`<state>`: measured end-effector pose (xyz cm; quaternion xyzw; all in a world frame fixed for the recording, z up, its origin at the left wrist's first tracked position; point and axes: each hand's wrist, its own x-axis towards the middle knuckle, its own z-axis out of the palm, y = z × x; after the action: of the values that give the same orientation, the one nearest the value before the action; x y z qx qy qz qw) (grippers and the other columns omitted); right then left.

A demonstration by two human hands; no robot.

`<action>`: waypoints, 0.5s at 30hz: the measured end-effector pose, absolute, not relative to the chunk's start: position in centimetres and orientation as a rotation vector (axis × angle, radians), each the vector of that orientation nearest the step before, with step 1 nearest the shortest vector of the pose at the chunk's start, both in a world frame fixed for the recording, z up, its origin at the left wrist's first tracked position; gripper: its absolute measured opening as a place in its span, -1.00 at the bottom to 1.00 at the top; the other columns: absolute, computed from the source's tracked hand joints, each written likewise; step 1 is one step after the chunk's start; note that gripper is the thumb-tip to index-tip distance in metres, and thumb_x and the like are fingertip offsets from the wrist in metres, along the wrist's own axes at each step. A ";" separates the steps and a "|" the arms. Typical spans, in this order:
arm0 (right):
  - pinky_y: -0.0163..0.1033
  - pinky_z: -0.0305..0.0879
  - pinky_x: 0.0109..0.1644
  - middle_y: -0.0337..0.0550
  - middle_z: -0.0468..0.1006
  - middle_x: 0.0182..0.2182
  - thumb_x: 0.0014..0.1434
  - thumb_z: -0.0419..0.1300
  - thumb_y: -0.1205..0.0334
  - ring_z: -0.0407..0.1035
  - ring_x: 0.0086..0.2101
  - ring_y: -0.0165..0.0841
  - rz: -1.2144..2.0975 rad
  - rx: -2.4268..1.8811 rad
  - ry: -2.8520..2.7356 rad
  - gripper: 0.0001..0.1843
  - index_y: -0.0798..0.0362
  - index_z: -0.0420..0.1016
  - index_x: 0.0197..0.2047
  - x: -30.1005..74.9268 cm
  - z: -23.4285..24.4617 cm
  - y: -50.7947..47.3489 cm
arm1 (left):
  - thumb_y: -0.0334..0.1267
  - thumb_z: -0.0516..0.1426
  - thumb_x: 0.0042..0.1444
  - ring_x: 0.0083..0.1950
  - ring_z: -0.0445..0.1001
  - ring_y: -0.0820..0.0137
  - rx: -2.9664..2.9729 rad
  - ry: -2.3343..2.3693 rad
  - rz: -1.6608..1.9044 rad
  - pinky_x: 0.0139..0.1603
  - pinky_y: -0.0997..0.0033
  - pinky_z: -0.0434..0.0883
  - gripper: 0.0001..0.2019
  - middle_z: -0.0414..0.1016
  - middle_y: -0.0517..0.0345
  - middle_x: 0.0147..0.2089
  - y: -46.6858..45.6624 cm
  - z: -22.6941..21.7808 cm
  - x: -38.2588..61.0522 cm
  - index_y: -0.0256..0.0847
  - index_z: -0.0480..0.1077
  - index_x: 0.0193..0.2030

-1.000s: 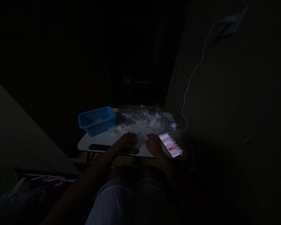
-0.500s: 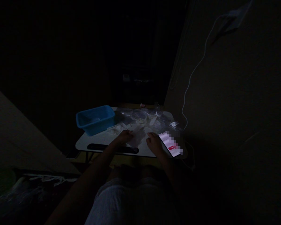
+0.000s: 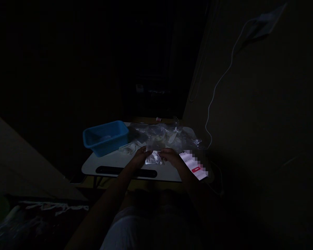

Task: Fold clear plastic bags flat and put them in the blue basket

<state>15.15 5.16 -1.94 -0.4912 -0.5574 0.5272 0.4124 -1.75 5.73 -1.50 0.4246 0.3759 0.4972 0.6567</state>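
Note:
The room is very dark. Both of my hands meet over the middle of a small white table (image 3: 112, 163). My left hand (image 3: 140, 155) and my right hand (image 3: 169, 156) each pinch a side of a small clear plastic bag (image 3: 153, 156), held just above the tabletop. Something pale sits inside the bag; I cannot make it out. A heap of more clear plastic bags (image 3: 167, 133) lies behind my hands at the table's back.
A blue plastic tub (image 3: 105, 137) stands at the table's left rear. A lit phone (image 3: 194, 166) lies at the right edge, beside my right hand. A white cable (image 3: 219, 81) hangs down the wall on the right. A dark slot (image 3: 126, 172) runs along the table's front.
My hands were apart on the tabletop a second ago. They have come together and lifted the small clear bag between them.

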 end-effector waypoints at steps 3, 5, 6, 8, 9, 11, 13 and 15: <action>-0.42 -0.05 -0.61 -0.38 0.30 -0.70 -0.21 0.23 0.11 0.12 -0.67 -0.57 1.306 -1.181 -1.405 -0.77 0.10 0.39 -0.52 15.2 -2.0 4.9 | -0.21 0.28 -0.37 -0.47 0.40 0.45 1.011 0.819 1.031 -0.38 0.45 0.32 -0.68 0.44 0.15 -0.51 5.7 -1.5 -2.4 -0.32 0.37 -0.43; -0.42 -0.07 -0.62 -0.41 0.25 -0.72 -0.18 0.22 0.11 0.08 -0.68 -0.58 1.299 -1.160 -1.430 -0.78 0.10 0.37 -0.54 15.4 -2.2 4.8 | -0.17 0.25 -0.33 -0.51 0.37 0.49 1.064 0.854 0.992 -0.41 0.48 0.31 -0.72 0.40 0.20 -0.55 5.7 -1.6 -2.8 -0.31 0.36 -0.49; -0.42 -0.08 -0.62 -0.41 0.24 -0.72 -0.17 0.21 0.11 0.07 -0.68 -0.58 1.301 -1.156 -1.442 -0.79 0.09 0.37 -0.54 15.4 -2.2 4.7 | -0.16 0.24 -0.31 -0.54 0.34 0.52 1.102 0.870 0.980 -0.44 0.50 0.29 -0.74 0.38 0.23 -0.58 5.7 -1.7 -3.0 -0.31 0.35 -0.51; -0.42 -0.04 -0.60 -0.39 0.28 -0.68 -0.16 0.21 0.10 0.10 -0.66 -0.57 1.303 -1.162 -1.462 -0.78 0.09 0.38 -0.51 15.6 -2.4 4.8 | -0.15 0.22 -0.28 -0.60 0.26 0.57 1.184 0.900 0.967 -0.52 0.56 0.24 -0.75 0.31 0.29 -0.63 5.6 -1.7 -3.2 -0.30 0.33 -0.56; -0.42 -0.02 -0.58 -0.38 0.31 -0.65 -0.16 0.21 0.09 0.13 -0.65 -0.56 1.297 -1.169 -1.472 -0.77 0.09 0.38 -0.49 15.7 -2.5 4.8 | -0.15 0.21 -0.27 -0.62 0.23 0.59 1.220 0.919 0.969 -0.56 0.57 0.20 -0.76 0.29 0.32 -0.65 5.5 -1.7 -3.3 -0.29 0.32 -0.57; -0.42 0.02 -0.55 -0.35 0.34 -0.62 -0.14 0.19 0.06 0.18 -0.61 -0.54 1.267 -1.181 -1.497 -0.75 0.09 0.40 -0.47 15.8 -2.7 4.9 | -0.15 0.18 -0.24 -0.64 0.19 0.61 1.269 0.944 0.972 -0.59 0.59 0.16 -0.77 0.26 0.33 -0.66 5.3 -1.6 -3.2 -0.29 0.32 -0.57; -0.42 0.03 -0.54 -0.35 0.34 -0.62 -0.11 0.17 0.04 0.18 -0.60 -0.53 1.237 -1.176 -1.521 -0.74 0.09 0.39 -0.48 15.8 -2.8 5.0 | -0.17 0.17 -0.22 -0.63 0.20 0.60 1.268 0.960 0.985 -0.59 0.59 0.16 -0.79 0.28 0.32 -0.64 5.1 -1.5 -3.1 -0.29 0.35 -0.51; -0.42 0.02 -0.55 -0.35 0.31 -0.64 -0.10 0.15 0.03 0.17 -0.60 -0.53 1.227 -1.165 -1.528 -0.73 0.09 0.38 -0.49 15.9 -2.7 4.9 | -0.21 0.16 -0.23 -0.63 0.22 0.60 1.234 0.959 0.999 -0.59 0.59 0.16 -0.80 0.30 0.31 -0.61 5.0 -1.6 -3.0 -0.30 0.38 -0.44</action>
<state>15.86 4.87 -2.72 -0.4644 -0.6091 0.4888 0.4176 -3.02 4.99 -1.57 0.5322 0.4136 0.4310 0.6000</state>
